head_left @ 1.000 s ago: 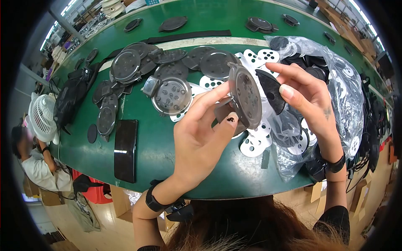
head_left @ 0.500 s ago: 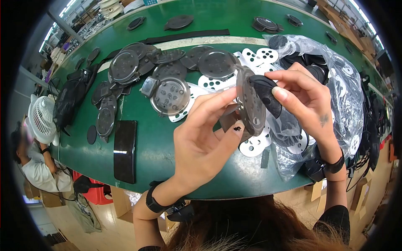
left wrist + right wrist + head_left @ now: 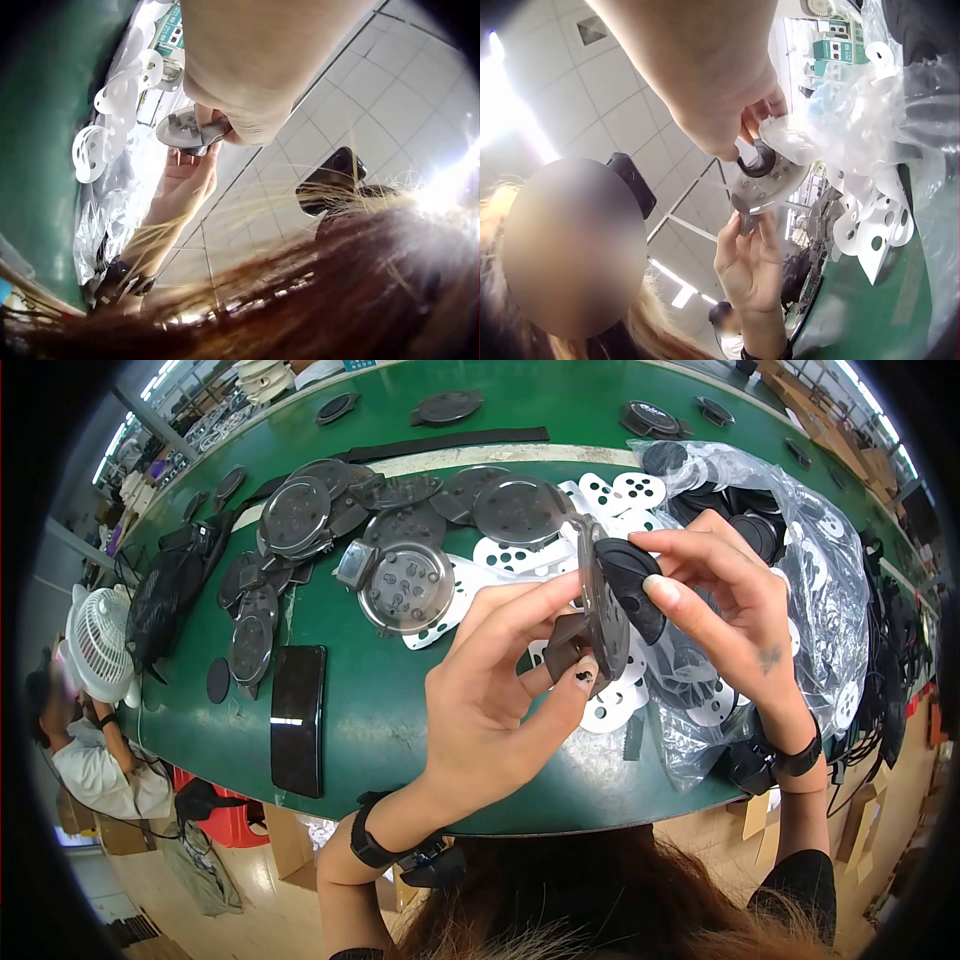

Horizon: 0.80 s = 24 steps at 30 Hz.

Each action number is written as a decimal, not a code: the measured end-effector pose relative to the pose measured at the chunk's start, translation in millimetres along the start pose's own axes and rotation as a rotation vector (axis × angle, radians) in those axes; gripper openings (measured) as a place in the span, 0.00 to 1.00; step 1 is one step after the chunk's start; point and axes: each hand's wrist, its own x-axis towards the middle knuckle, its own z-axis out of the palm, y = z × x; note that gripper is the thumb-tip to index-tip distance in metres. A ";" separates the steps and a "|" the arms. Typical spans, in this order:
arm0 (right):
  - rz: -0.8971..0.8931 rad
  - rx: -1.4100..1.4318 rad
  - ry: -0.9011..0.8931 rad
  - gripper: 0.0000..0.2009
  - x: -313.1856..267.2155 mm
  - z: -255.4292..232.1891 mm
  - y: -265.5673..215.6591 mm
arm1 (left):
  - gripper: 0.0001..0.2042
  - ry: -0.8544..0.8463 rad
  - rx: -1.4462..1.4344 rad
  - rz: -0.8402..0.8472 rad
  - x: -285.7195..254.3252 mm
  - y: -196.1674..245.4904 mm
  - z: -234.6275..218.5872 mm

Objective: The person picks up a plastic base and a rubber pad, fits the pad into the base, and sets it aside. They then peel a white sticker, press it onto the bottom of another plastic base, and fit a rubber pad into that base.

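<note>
A translucent grey round case (image 3: 603,605) stands on edge above the table, and the left hand (image 3: 490,700) pinches its square tab between thumb and fingers. Facing it on the right, a black round pad (image 3: 632,592) is bent in the grip of the right hand (image 3: 735,600), thumb against fingertips. The pad's left edge overlaps the case in the head view. In the right wrist view the curved black pad (image 3: 757,159) lies against the face of the clear case (image 3: 769,191). The left wrist view shows the case (image 3: 180,129) between both hands.
Similar grey cases (image 3: 297,517) are heaped on the green table (image 3: 380,760) at the left. White perforated sheets (image 3: 500,557) lie behind the hands. A clear plastic bag (image 3: 830,600) of parts is at the right, and a black phone-like slab (image 3: 298,720) lies front left.
The left hand and case have shifted slightly right, and the case has turned more edge-on. The pad has moved left toward the case and now overlaps its edge.
</note>
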 end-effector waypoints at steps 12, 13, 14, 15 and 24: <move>-0.096 -0.376 -0.029 0.34 -8.4 9.8 -3.0 | 0.23 -0.032 -0.115 -0.031 -0.9 -11.8 -1.5; -0.098 -0.377 -0.025 0.34 -8.1 9.6 -4.7 | 0.23 -0.016 -0.174 -0.103 -0.6 -12.3 -1.6; -0.126 -0.454 0.025 0.32 -7.7 9.0 -7.2 | 0.23 -0.019 -0.171 -0.099 0.2 -10.4 -1.2; -0.153 -0.531 0.077 0.31 -7.1 8.3 -9.1 | 0.22 0.034 -0.327 -0.166 0.9 -7.4 -0.6; 0.188 0.035 -0.119 0.17 4.8 -6.7 1.2 | 0.20 0.052 -0.012 -0.120 8.1 -2.4 -5.6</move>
